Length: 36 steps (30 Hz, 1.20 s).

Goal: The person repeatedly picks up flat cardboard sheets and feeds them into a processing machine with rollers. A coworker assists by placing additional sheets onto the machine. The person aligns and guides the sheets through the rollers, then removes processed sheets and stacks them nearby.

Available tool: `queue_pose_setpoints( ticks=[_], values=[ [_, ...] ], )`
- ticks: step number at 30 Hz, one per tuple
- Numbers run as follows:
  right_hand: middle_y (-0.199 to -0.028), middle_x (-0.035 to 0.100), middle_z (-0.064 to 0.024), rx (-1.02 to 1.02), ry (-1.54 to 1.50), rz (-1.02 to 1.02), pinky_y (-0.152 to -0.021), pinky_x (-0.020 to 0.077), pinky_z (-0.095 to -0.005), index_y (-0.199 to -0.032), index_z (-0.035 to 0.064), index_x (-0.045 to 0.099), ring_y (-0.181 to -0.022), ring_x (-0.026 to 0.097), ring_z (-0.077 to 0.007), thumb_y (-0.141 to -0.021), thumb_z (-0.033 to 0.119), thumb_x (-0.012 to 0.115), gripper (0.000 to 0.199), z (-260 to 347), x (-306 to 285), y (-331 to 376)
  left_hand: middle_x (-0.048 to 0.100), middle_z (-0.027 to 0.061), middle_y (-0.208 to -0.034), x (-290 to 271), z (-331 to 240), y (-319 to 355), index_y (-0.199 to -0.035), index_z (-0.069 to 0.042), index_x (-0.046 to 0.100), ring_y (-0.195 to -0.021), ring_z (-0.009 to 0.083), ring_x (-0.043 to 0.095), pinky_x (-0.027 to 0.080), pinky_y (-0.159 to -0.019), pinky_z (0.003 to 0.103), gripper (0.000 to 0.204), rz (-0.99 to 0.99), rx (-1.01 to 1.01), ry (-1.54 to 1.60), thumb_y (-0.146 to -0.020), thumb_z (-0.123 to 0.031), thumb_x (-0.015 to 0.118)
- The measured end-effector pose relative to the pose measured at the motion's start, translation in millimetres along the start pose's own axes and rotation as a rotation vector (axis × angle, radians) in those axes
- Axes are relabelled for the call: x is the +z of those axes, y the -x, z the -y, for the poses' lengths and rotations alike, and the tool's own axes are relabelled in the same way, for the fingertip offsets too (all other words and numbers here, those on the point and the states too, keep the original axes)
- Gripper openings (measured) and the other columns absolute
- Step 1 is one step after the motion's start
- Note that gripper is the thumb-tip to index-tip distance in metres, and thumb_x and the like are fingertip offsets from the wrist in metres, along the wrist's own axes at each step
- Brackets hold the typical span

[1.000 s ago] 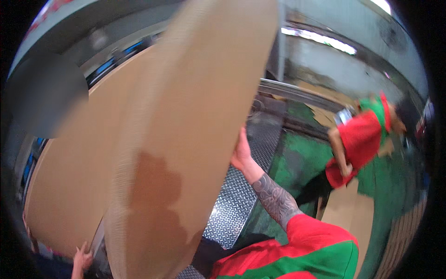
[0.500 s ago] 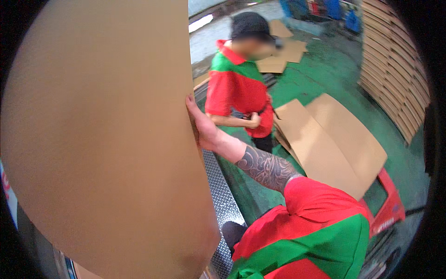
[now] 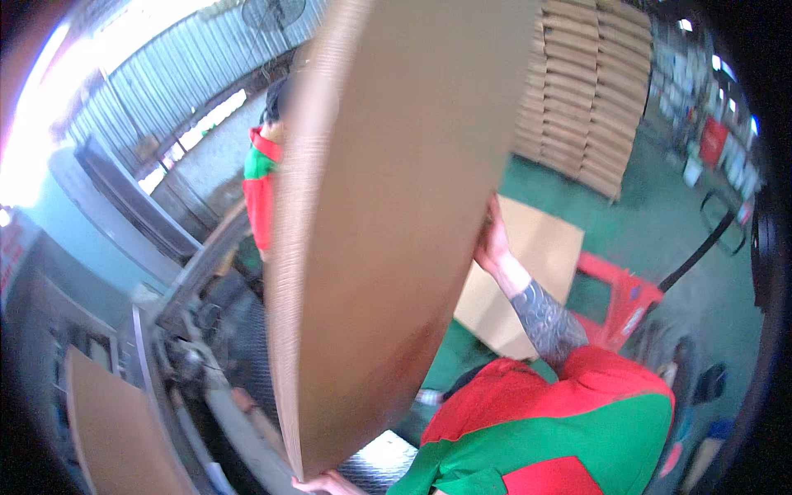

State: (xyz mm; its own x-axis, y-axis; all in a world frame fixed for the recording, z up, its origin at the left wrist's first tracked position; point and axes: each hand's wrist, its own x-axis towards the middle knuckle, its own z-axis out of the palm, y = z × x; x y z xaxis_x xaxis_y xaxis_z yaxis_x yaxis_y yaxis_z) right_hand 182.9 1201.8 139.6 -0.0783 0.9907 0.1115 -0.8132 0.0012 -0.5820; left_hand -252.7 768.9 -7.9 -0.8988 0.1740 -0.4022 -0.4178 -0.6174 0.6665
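A thick stack of brown cardboard sheets (image 3: 396,223) stands on edge, tilted, in front of me, its many layered edges showing along the left side. My right hand (image 3: 493,239), on a tattooed forearm, grips the stack's right edge about midway up; some of its fingers are hidden by the cardboard. At the lower edge of the view, my left hand (image 3: 328,482) is at the stack's bottom corner, closed on it and only partly visible. My own red and green shirt (image 3: 561,412) fills the lower right.
Behind the stack stands a co-worker (image 3: 262,173), mostly hidden. A machine frame (image 3: 206,388) lies left, beside another cardboard sheet (image 3: 124,429). Beyond my right arm are cardboard (image 3: 528,280) on a red pallet jack (image 3: 615,301) and a tall cardboard pile (image 3: 582,91).
The cardboard stack has turned, so its layered edge now shows, and it has shifted right in view. My right hand keeps its hold; my left hand has come into view at the bottom.
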Motion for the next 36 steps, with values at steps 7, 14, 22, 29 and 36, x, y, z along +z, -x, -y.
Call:
queue_pose_setpoints(
  ticks=[7, 14, 22, 29, 36],
  values=[
    [-0.165, 0.039, -0.0086, -0.165, 0.36, -0.299, -0.124, 0.031, -0.0493, -0.162, 0.0127, 0.033, -0.149, 0.038, -0.0302, -0.107, 0.066, 0.037, 0.077, 77, -157, 25, 0.061, 0.0192, -0.14, -97, 148, 14, -0.14, -0.002, 0.057, -0.133, 0.0336, 0.056, 0.048, -0.104, 0.052, 0.063, 0.274, -0.416, -0.233, -0.1, -0.049, 0.044],
    [-0.167, 0.035, -0.0092, -0.214, 0.636, -0.392, -0.122, 0.0344, -0.0449, -0.165, 0.011, 0.026, -0.15, 0.037, -0.0289, -0.109, 0.066, 0.03, 0.078, 115, -261, -63, 0.058, 0.0133, -0.147, -116, 316, 83, -0.144, -0.007, 0.055, -0.131, 0.0343, 0.055, 0.045, -0.105, 0.06, 0.07, -0.02, -0.984, -0.268, -0.099, -0.06, 0.048],
    [-0.169, 0.032, -0.0081, -0.03, 0.724, -0.245, -0.124, 0.0327, -0.0433, -0.166, 0.011, 0.025, -0.152, 0.035, -0.0269, -0.108, 0.065, 0.038, 0.08, 98, -391, -212, 0.065, 0.009, -0.139, -159, 522, 208, -0.135, -0.012, 0.063, -0.128, 0.0314, 0.059, 0.048, -0.104, 0.055, 0.05, -0.212, -1.025, -0.189, -0.105, -0.048, 0.046],
    [-0.166, 0.036, -0.0119, 0.317, 1.072, -0.179, -0.122, 0.0341, -0.0419, -0.162, 0.007, 0.031, -0.15, 0.038, -0.0267, -0.106, 0.063, 0.044, 0.081, 21, -501, -342, 0.043, 0.0115, -0.162, -214, 671, 293, -0.156, -0.014, 0.041, -0.146, 0.0349, 0.043, 0.03, -0.121, 0.059, 0.066, -0.152, -1.243, -0.173, -0.107, -0.058, 0.037],
    [-0.141, 0.06, -0.0294, 0.68, 2.42, 0.194, -0.11, 0.0474, -0.0489, -0.141, -0.0022, 0.059, -0.134, 0.057, -0.042, -0.097, 0.059, 0.061, 0.076, -12, -632, -295, 0.043, 0.0156, -0.156, -256, 675, 325, -0.162, -0.008, 0.025, -0.137, 0.0302, 0.048, 0.035, -0.115, 0.052, 0.079, -0.152, -1.373, -0.86, -0.105, -0.059, 0.047]
  ],
)
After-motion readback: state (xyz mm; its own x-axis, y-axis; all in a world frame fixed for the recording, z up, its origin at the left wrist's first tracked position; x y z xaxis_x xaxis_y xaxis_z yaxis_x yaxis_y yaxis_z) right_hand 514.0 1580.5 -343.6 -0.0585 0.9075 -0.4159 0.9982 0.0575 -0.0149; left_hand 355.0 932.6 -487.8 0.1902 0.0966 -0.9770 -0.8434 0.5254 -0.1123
